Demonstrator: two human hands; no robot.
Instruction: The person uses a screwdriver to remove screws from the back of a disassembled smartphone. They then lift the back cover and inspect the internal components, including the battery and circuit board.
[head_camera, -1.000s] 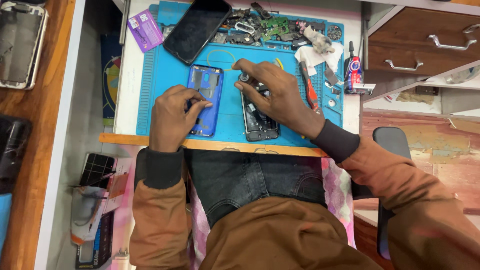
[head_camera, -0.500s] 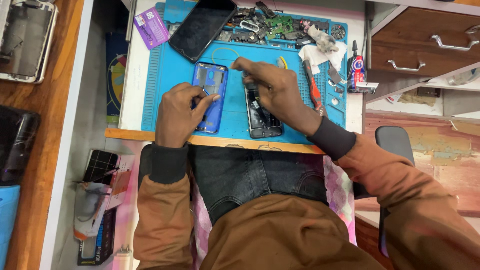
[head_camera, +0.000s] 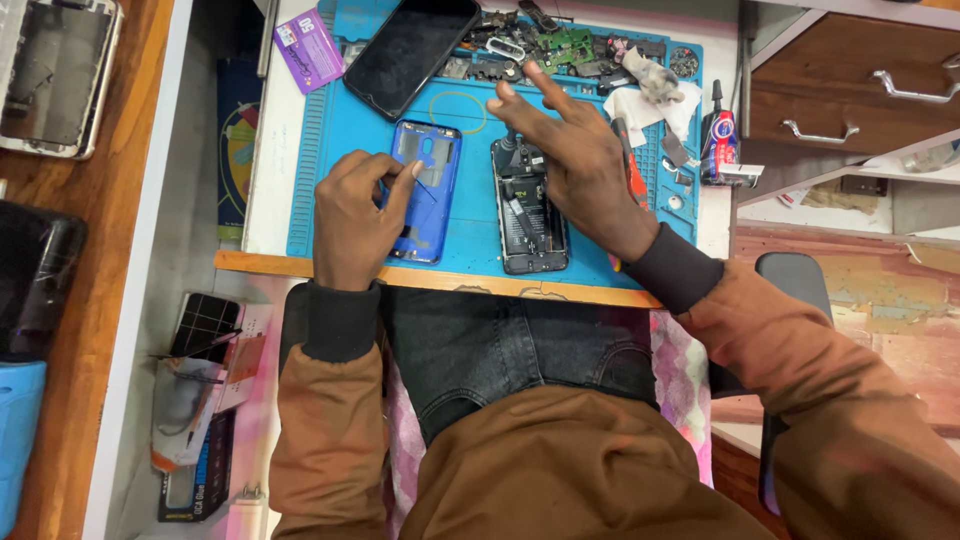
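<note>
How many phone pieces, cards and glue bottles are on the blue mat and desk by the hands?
Blue phone back covers: 1
Opened phones: 1
Black phone screens: 1
Purple cards: 1
Glue bottles: 1
Total: 5

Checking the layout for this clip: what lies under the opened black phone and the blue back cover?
Both the opened black phone and blue back cover lie on a blue work mat. The right hand covers the phone's top; the left hand hides the cover's left edge.
</note>
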